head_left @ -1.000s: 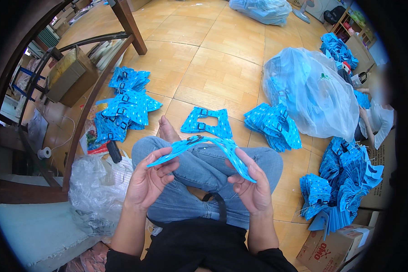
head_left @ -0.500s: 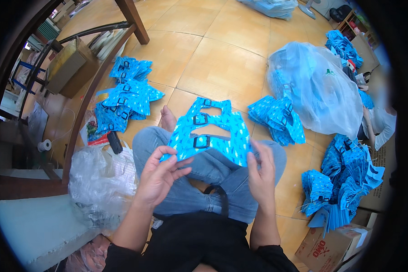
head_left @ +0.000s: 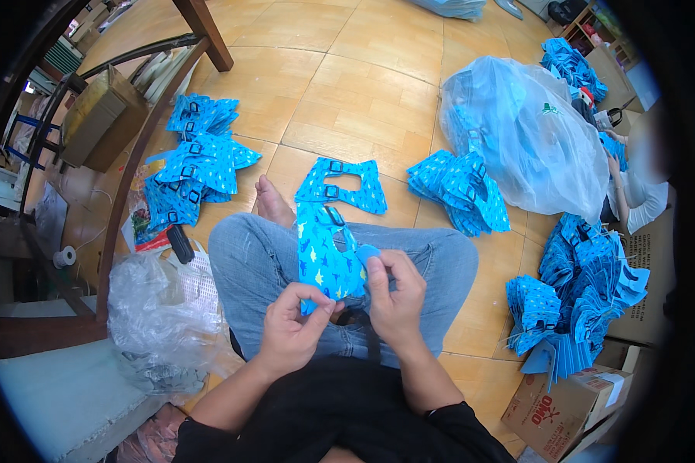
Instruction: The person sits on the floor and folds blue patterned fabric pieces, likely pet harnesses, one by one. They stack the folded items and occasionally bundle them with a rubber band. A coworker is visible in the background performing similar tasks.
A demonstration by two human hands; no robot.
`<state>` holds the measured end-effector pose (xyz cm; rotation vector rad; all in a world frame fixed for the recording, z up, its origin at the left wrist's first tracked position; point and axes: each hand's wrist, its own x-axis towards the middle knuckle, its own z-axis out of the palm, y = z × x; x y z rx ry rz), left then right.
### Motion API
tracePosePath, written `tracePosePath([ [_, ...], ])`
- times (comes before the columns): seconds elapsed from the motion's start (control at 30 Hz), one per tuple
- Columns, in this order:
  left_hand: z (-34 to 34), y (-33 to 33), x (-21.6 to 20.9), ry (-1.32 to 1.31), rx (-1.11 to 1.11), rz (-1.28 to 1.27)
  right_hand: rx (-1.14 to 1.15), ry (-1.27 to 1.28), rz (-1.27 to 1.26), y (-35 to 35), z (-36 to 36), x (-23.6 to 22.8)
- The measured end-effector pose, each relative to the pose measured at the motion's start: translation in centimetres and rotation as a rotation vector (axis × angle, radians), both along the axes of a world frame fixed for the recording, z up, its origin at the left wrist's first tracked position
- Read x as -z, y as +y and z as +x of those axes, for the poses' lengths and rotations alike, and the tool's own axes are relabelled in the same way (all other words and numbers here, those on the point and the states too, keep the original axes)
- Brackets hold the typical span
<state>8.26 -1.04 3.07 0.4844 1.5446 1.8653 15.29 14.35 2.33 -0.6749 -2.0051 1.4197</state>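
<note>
We sit cross-legged on the floor [head_left: 378,85] with a blue printed fabric piece [head_left: 326,258] draped over our lap, its black buckles facing up. Our left hand [head_left: 293,330] pinches the lower edge of the piece between thumb and forefinger. Our right hand [head_left: 398,289] has its fingers [head_left: 378,272] pressed together on a small blue tab [head_left: 365,252] at the side of the piece. We judge that we are folding or fastening this tab against the body of the piece; doing that neatly calls for keeping the lower edge taut while the tab is lined up.

Just beyond our knees lies a finished-looking flat piece [head_left: 340,187] on the wooden tiles. A stack of similar pieces [head_left: 197,166] sits to our left, another pile [head_left: 459,189] to our right, and more are heaped by a cardboard box [head_left: 564,405]. A large clear plastic bag [head_left: 525,135] holds further blue pieces, and a crumpled plastic sheet [head_left: 158,316] lies beside our left leg. A wooden chair frame [head_left: 131,174] stands at the left, and another person's arm [head_left: 633,193] shows at the far right.
</note>
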Motion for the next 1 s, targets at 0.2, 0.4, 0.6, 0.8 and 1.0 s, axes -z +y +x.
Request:
tracePosePath([
  [0.2, 0.8, 0.2, 0.4, -0.059, 0.031, 0.073, 0.064, 0.169, -0.478, 0.0, 0.5, 0.2],
  [0.4, -0.8, -0.3, 0.3, 0.047, 0.125, 0.091, -0.034, 0.085, 0.204, 1.5, 0.6, -0.3],
  [0.6, -3.0, 0.4, -1.5, -0.131, -0.080, 0.213, -0.251, 0.149, 0.679, 0.8, 0.3, -0.6],
  [0.8, -2.6, 0.5, -1.3, -0.113, 0.145, 0.099, -0.140, 0.122, 0.243, -1.6, 0.0, -1.4],
  [1.0, -0.6, 0.5, -0.8, -0.166, 0.278, 0.007, 0.054, 0.040, 0.153, -0.7, 0.1, -0.9],
])
